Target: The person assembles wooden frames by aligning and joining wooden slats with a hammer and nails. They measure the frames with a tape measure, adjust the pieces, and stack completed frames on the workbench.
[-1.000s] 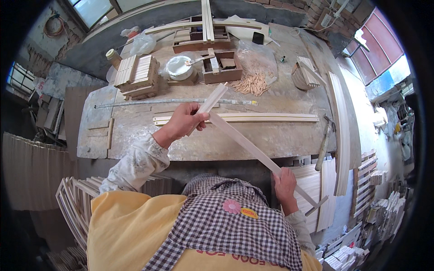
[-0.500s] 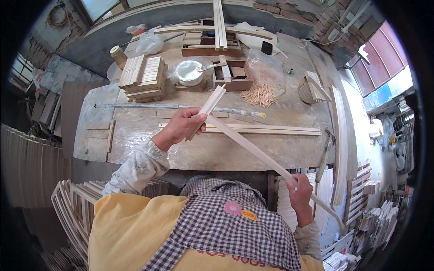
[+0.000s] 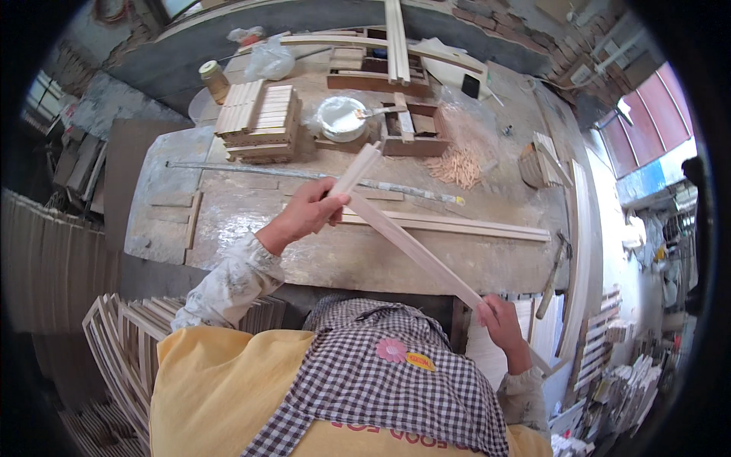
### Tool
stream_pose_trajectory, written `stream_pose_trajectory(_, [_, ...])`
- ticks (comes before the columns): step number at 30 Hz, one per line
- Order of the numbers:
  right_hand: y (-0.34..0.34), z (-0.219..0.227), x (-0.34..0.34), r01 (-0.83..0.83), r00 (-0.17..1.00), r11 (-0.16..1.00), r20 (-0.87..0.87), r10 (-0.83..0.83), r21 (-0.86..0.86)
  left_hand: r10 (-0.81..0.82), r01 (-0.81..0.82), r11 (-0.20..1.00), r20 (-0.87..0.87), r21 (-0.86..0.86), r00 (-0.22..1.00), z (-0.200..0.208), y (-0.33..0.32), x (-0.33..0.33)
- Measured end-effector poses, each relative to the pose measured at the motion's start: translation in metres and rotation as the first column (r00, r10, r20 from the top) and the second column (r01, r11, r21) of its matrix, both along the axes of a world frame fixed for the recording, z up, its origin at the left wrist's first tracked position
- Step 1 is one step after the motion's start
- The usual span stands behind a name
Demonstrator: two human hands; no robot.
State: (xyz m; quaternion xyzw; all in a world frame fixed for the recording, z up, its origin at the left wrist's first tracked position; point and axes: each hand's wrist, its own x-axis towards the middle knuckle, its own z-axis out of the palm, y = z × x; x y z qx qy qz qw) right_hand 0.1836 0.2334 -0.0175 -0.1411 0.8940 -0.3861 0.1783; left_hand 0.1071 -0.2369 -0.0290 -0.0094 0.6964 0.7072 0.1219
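Two wooden strips are in hand above the workbench (image 3: 251, 221): the left hand (image 3: 308, 213) is closed around a short strip (image 3: 358, 169) pointing up and away, and the right hand (image 3: 499, 320) grips the near end of a long strip (image 3: 415, 247) slanting across the bench edge. One white bowl (image 3: 340, 118) holds a brush, and one wooden box (image 3: 415, 129) sits beside a heap of small sticks (image 3: 457, 164).

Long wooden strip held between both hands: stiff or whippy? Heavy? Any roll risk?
The long wooden strip runs straight from the left hand to the right hand with no visible sag, so probably fairly stiff. It is thin and narrow, so likely light, though it may flex if pushed mid-span. Its faces look flat, so it should not roll on the workbench.
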Motion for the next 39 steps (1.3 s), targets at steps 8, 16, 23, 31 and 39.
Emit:
stream_pose_trajectory(8, [-0.037,-0.002,-0.040,-0.115,0.987,0.988,0.124,0.102,0.104,-0.209,-0.594,0.443,-0.721,-0.672,0.660,0.001,0.050,0.015])
stream_pose_trajectory(16, [-0.101,0.005,-0.088,-0.296,0.483,0.933,-0.811,0.330,0.204,-0.571,0.030,0.507,-0.309,-0.861,0.760,-0.040,0.130,0.006])
stream_pose_trajectory(23, [-0.010,-0.092,-0.134,-0.122,0.805,0.949,-0.530,0.266,0.291,-0.278,-0.138,0.513,-0.317,-0.847,0.907,-0.033,0.089,-0.014])
stream_pose_trajectory(31, [0.062,-0.163,-0.195,-0.098,0.874,0.930,-0.416,0.251,0.353,-0.232,-0.163,0.386,-0.267,-0.908,0.935,-0.013,0.096,-0.017])
stream_pose_trajectory(39, [0.062,-0.148,-0.143,-0.126,0.868,0.959,-0.439,0.231,0.256,-0.240,-0.105,0.410,-0.219,-0.906,0.946,-0.021,0.097,-0.013])
